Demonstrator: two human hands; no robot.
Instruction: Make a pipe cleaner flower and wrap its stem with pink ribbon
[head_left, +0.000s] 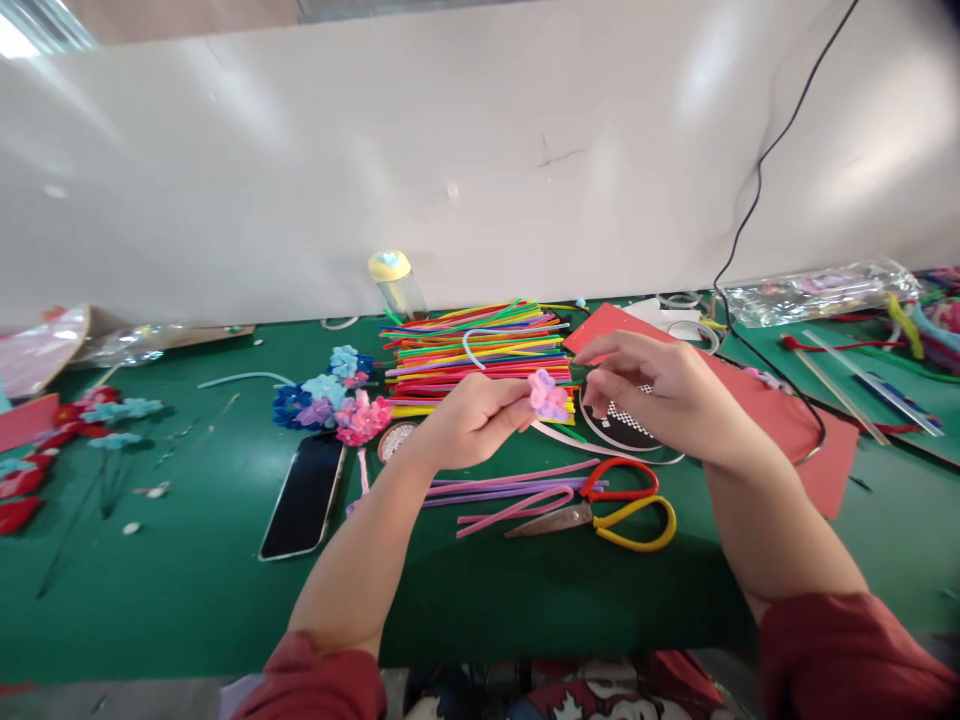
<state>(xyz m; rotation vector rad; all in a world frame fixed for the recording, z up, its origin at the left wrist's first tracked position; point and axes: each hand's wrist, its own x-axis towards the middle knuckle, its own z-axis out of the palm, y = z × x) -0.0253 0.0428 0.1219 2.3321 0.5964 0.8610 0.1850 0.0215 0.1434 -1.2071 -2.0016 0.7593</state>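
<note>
My left hand (480, 418) pinches a small pink and purple pipe-cleaner flower (549, 396) between thumb and fingers, above the table's middle. Just to the right of the flower hovers my right hand (660, 390), fingers apart and curved, with nothing seen in it. Behind my hands lies a wide pile of colourful pipe cleaners (480, 350). Below them are scissors (600, 510) with one red and one yellow handle, and several loose pink and purple pipe cleaners (517, 490). Blue, pink and purple fuzzy flowers (326, 395) are bunched to the left of my left hand.
A phone (304, 495) lies left of my left forearm. A yellow-lidded bottle (397, 285) stands by the white partition (450, 130). Red card (810, 440) and a black cable (759, 170) are at the right. Red and blue fuzzy pieces (75, 430) lie far left.
</note>
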